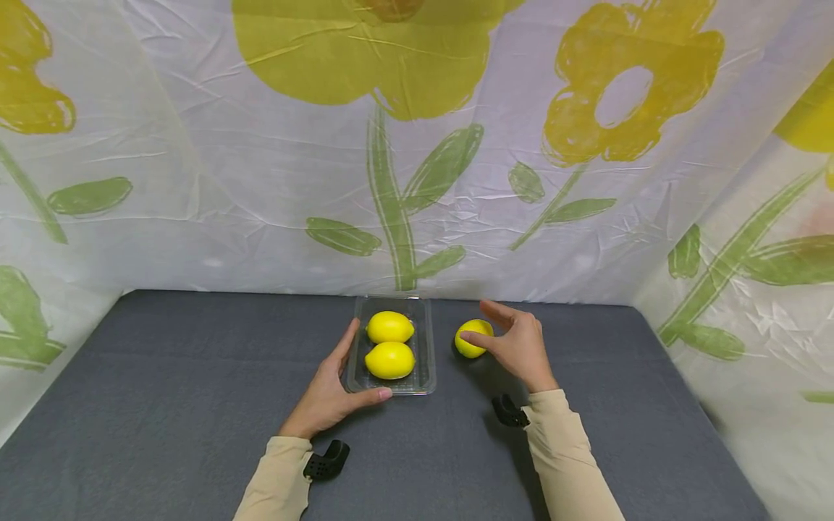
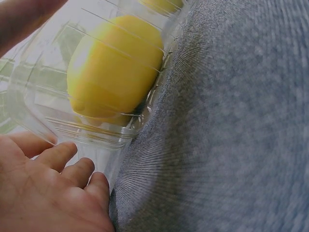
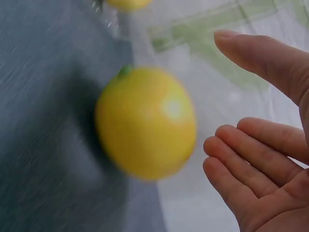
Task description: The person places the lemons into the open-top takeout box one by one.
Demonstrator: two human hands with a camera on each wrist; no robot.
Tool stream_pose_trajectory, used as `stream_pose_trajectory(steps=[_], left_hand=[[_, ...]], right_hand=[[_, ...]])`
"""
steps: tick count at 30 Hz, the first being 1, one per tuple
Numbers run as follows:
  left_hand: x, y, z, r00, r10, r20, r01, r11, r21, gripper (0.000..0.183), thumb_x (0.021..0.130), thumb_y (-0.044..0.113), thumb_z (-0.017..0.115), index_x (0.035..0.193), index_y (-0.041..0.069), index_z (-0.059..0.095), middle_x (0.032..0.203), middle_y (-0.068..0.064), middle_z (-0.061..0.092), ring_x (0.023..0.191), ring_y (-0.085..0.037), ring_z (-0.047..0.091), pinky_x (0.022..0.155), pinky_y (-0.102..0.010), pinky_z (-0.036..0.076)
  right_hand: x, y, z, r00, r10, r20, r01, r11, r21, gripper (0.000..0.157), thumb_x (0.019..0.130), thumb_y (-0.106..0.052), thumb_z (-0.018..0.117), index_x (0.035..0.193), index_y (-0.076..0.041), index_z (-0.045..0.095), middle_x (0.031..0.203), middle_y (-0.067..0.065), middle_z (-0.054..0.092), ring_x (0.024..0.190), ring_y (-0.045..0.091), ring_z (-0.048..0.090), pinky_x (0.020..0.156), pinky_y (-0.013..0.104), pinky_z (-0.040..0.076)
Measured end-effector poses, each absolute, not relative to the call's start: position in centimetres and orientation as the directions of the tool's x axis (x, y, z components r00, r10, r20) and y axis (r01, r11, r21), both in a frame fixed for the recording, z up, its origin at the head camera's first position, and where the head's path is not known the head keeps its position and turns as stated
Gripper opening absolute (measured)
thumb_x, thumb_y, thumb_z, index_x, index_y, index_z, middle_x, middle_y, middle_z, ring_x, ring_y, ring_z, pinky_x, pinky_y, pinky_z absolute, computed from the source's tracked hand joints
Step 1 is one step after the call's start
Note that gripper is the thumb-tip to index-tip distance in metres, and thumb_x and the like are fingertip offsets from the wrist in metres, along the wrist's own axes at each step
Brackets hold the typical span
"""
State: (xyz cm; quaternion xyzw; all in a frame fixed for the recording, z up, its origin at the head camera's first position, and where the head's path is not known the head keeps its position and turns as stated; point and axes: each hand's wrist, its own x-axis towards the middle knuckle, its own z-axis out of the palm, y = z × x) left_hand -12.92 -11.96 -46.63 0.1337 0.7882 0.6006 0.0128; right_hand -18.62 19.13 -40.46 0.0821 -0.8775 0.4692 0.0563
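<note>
A clear plastic container (image 1: pixel 423 376) stands near the back of the table with two yellow lemons, the farther lemon (image 1: pixel 390 327) and the nearer lemon (image 1: pixel 389 360), lying inside. My left hand (image 1: pixel 332 394) rests around its front left corner, fingers extended along the left side and thumb at the front edge. In the left wrist view, fingertips (image 2: pixel 87 166) lie against the clear wall. A third lemon (image 3: pixel 147 123) sits on the table right of the container. Over it hovers my right hand (image 1: pixel 521 347), thumb and fingers spread apart. The right wrist view shows a gap between that hand and the lemon.
A dark grey cloth covers the table (image 1: pixel 195 405). Behind it and along both sides hangs a pale curtain (image 1: pixel 260 181) printed with yellow flowers. Black wrist bands, one on the left (image 1: pixel 327 461) and one on the right (image 1: pixel 510 412), stick out from the sleeves.
</note>
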Motion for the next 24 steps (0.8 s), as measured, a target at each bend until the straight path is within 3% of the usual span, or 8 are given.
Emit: stream_pose_trajectory(steps=[12,24], left_hand=[[-13.0,-12.0,-46.8,-0.964,0.229,0.137,0.194,0.252,0.948,0.119,0.08,0.029,0.088,0.165,0.017,0.007,0.17,-0.01,0.007,0.155,-0.035,0.007,0.12,-0.063,0.015],[-13.1,-11.9,-46.8,-0.96,0.232,0.155,0.214,0.256,0.943,0.119,0.079,0.027,0.089,0.165,0.014,0.007,0.169,-0.011,0.007,0.155,-0.035,0.007,0.12,-0.062,0.016]], right_hand=[[-18.8,20.8,-42.1,-0.989,-0.076,0.129,-0.149,0.597,-0.788,0.077,0.077,-0.027,0.091,0.142,-0.001,0.058,0.139,0.016,0.061,0.128,0.036,0.058,0.104,0.05,0.049],[-19.5,20.8,-43.1,-0.99,-0.104,0.093,-0.139,0.674,-0.725,0.082,0.073,-0.036,0.093,0.139,0.001,0.06,0.135,0.018,0.064,0.122,0.036,0.061,0.101,0.052,0.049]])
